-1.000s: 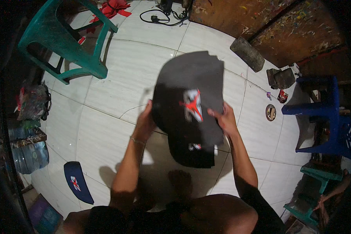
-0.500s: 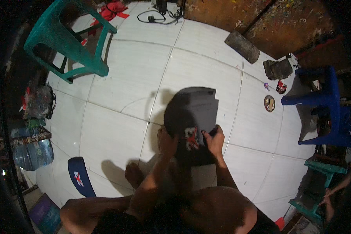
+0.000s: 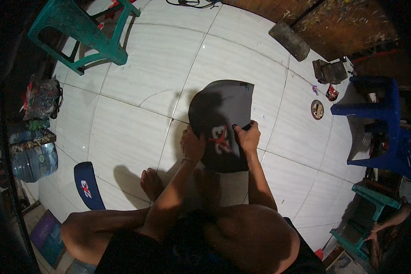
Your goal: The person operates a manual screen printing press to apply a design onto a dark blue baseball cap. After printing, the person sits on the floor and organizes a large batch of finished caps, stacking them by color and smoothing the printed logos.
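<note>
A dark grey panel piece (image 3: 221, 107) with a rounded left side, apparently more than one layer, is held over the floor in front of me. It bears a red and white printed emblem. My left hand (image 3: 193, 145) is closed on its left edge, with the fingers partly hidden. My right hand (image 3: 248, 137) grips the right edge, thumb on top and fingers beneath. Off to my left lies a smaller navy curved piece (image 3: 90, 185) with a similar print, apart from both hands.
A green plastic stool (image 3: 89, 39) stands far left, with large water bottles (image 3: 36, 162) below it. At right are a blue stool (image 3: 383, 121), a grey block (image 3: 289, 42), a round tin (image 3: 317, 109) and a green stool (image 3: 374, 201). Another person's hand (image 3: 373, 230) shows at lower right.
The whole view has shifted, so the floor things sit higher. At the panel's upper right, the stepped edges now lie nearly even. Both hands still grip it.
</note>
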`<state>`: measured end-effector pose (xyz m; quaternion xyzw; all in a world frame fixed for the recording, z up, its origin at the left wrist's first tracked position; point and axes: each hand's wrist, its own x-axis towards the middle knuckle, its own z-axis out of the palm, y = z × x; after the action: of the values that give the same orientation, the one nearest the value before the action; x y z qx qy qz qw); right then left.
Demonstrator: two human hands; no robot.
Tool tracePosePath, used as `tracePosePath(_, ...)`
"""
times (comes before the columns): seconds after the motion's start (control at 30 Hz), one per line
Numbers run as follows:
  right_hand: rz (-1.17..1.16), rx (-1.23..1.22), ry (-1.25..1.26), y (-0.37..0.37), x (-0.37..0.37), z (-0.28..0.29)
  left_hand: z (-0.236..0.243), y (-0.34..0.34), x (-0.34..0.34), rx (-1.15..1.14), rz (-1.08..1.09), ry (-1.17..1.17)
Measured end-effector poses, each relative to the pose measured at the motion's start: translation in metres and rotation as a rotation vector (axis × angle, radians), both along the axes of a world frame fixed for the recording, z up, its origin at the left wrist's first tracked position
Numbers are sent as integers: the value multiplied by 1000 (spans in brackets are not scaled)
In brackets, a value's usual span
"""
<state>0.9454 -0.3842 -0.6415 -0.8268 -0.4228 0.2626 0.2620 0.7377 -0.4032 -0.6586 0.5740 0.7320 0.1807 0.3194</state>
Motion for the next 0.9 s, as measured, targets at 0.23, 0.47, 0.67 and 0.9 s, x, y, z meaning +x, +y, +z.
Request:
tracePosePath(0.23, 107, -207, 381, 8, 16, 1, 2, 5, 3, -110, 32, -7)
tracePosePath(0.47, 403, 85, 38, 10, 16, 26, 74, 81, -11, 590, -237, 0)
tracePosePath(0.67, 880, 65, -160, 71, -12, 155, 165, 152, 18, 716, -1057, 482)
tracePosePath(0.9, 878, 12, -507, 79, 16, 175, 204, 156, 6, 386, -975, 522)
